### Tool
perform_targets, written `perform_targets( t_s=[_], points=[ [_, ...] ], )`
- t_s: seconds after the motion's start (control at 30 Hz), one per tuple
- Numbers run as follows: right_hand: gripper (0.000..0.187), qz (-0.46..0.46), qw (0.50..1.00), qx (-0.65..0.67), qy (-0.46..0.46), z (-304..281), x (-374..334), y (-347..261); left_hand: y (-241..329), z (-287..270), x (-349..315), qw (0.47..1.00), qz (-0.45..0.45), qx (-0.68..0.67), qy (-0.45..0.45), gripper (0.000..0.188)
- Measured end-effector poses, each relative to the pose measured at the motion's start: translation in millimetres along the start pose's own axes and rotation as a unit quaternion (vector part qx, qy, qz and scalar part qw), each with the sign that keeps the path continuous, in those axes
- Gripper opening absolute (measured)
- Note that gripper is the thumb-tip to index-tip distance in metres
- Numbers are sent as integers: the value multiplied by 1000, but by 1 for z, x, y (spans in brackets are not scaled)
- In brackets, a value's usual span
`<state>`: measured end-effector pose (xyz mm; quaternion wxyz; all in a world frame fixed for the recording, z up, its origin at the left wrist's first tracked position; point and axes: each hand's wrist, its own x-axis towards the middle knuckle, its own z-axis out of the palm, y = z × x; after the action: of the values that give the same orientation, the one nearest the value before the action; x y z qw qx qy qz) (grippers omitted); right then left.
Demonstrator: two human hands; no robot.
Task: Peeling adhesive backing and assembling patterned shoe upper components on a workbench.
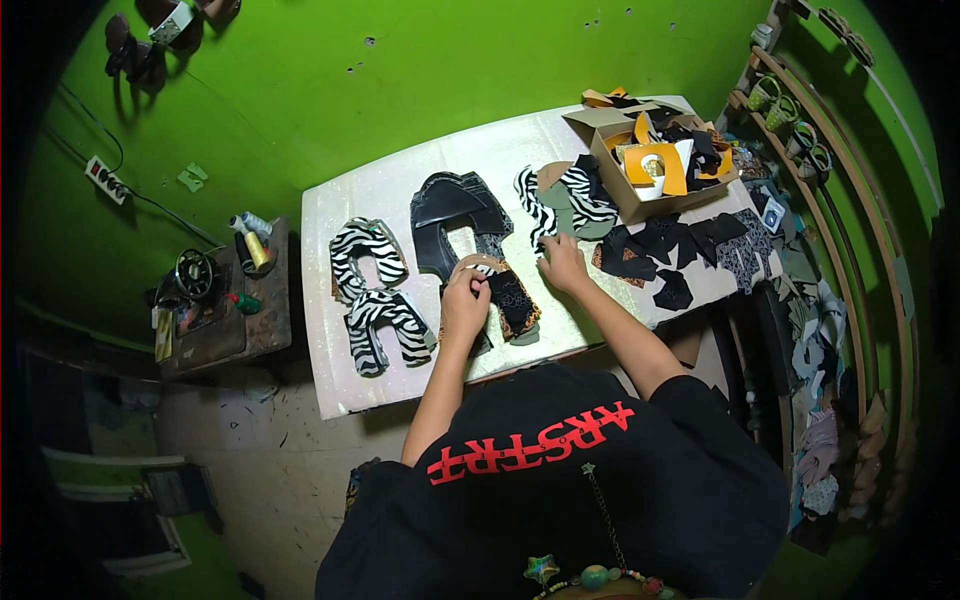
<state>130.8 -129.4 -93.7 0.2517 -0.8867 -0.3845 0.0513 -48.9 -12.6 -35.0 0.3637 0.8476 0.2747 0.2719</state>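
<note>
My left hand (pixel 466 305) is closed, its fingertips pinched at a tan curved piece (pixel 480 262) that arcs above them. Just beyond lies a stack of black shoe-upper pieces (pixel 447 205), and beside the hand are leopard-and-black patterned pieces (pixel 515 300). My right hand (pixel 562 264) reaches down with fingers apart, at the near edge of some zebra-striped pieces (pixel 590 195) and an olive-green piece (pixel 570 222). Whether its fingertips touch them is hard to tell. More zebra-striped pieces, in a curved stack (pixel 366 257) and an arched stack (pixel 385 330), lie at the left.
An open cardboard box (pixel 645 205) of orange, white and black scraps stands at the table's (pixel 340 395) far right. Dark cut pieces (pixel 650 245) lie before it. A sewing machine (pixel 197 275) and thread cones (pixel 258 250) sit left. A rack (pixel 850 200) with sandals (pixel 780 110) stands right.
</note>
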Motion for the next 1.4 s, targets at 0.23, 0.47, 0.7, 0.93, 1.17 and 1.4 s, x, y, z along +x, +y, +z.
perform_targets(
  t_s=[0.23, 0.47, 0.7, 0.93, 1.17, 1.4],
  points=[
    [56, 3, 995, -96, 13, 22, -18, -14, -13, -6, -11, 1000, -17, -2, -9, 12],
    [39, -5, 997, -68, 45, 12, -41, -14, -17, -13, -14, 998, -32, -30, -44, 13],
    [33, 115, 990, -53, 54, 15, -33, -21, -27, -11, -18, 995, 12, -26, -95, 19],
    [46, 230, 973, -29, 11, 30, -18, -18, -30, -26, -17, 992, -14, -71, -104, 19],
    [24, 138, 985, 7, 100, 43, -41, -15, -31, -40, -31, 987, -17, -122, -101, 18],
    [20, 68, 958, 68, 269, 61, -67, -11, -45, -50, -40, 981, 3, -119, -154, 26]
  ],
)
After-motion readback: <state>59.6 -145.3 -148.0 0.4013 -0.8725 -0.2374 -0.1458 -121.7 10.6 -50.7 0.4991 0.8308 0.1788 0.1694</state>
